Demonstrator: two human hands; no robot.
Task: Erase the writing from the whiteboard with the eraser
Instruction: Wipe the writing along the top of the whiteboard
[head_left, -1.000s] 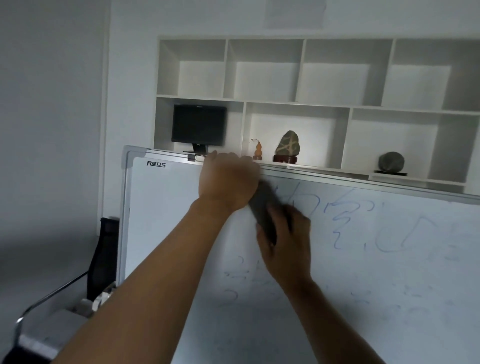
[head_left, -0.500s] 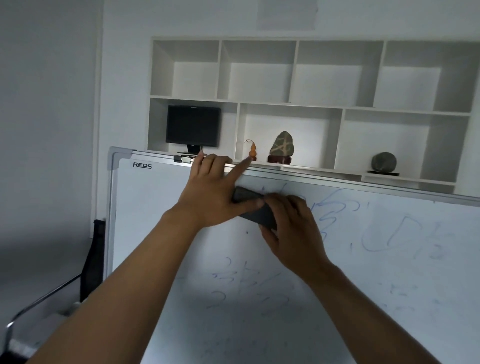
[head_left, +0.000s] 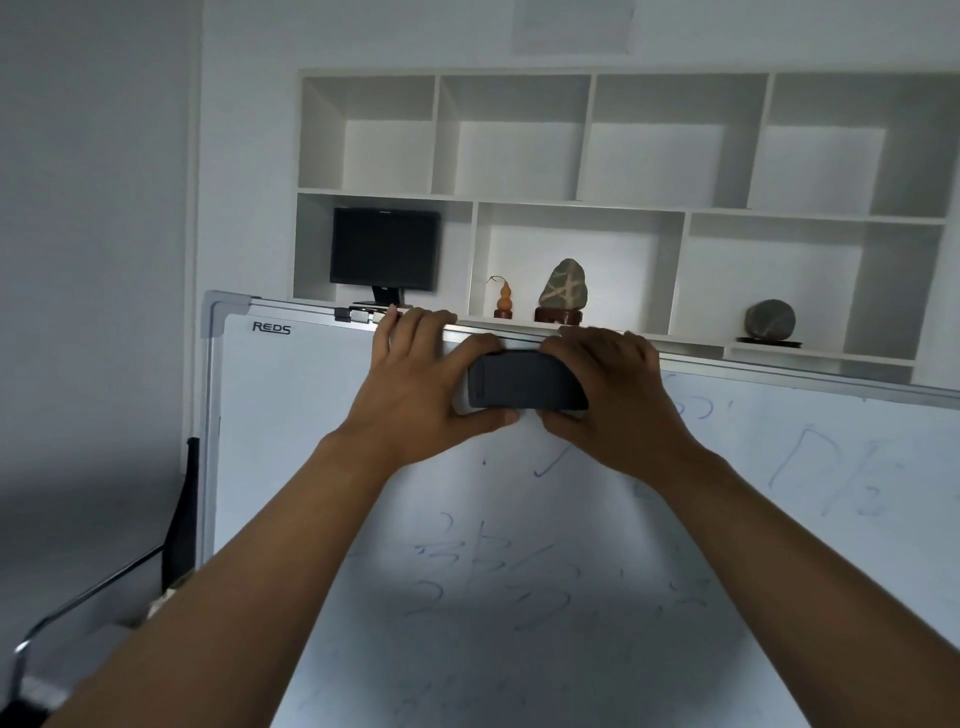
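A dark rectangular eraser (head_left: 524, 380) lies level against the whiteboard (head_left: 291, 415), just under its top rail. My left hand (head_left: 415, 395) pinches the eraser's left end between thumb and forefinger, with the other fingers hooked over the rail. My right hand (head_left: 613, 395) grips the eraser's right end, fingers curled over the top and thumb beneath. Faint blue writing (head_left: 498, 566) covers the board below and to the right of my hands.
White wall shelves (head_left: 675, 208) rise behind the board, holding a black monitor (head_left: 384, 254), a small orange gourd (head_left: 503, 300) and two stones. A dark chair (head_left: 182, 514) with a metal armrest stands left of the board.
The eraser has turned from tilted to level and moved up to the top rail. My right hand shifted up and right onto its right end. My left hand took the left end.
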